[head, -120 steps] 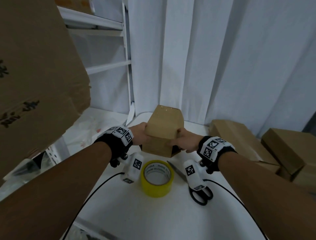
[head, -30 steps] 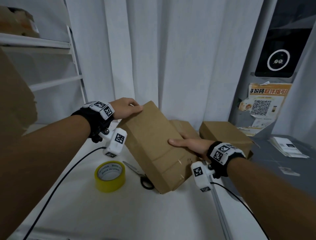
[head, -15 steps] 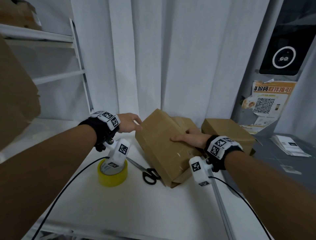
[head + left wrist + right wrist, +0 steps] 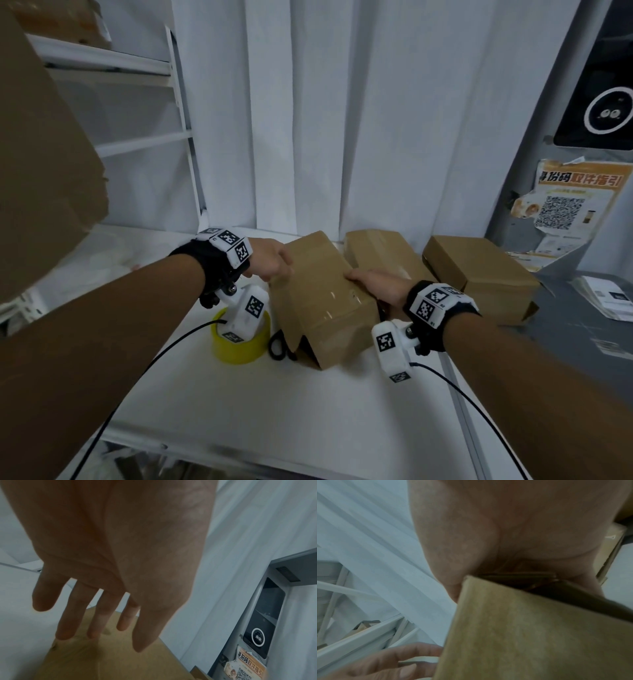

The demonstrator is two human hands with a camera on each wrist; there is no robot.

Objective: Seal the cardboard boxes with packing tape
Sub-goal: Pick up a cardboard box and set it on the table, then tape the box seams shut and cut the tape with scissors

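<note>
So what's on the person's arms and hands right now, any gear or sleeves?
Both forearms are bare, no sleeves, and the hands are ungloved. The left hand and right hand each have a black wrist strap topped by a white block of black-and-white square markers. A white camera module with its own marker hangs under each wrist, trailing a thin black cable.

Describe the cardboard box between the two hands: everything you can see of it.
The plain brown cardboard box is oblong and lies on the white table, its near end towards the camera. A glossy strip of clear tape runs along its top face. At the near end a flap stands loose. The left hand touches its far left corner with straight fingers; the right hand grips its right edge. A second brown box sits just behind it, a yellow tape roll beside it.
</note>
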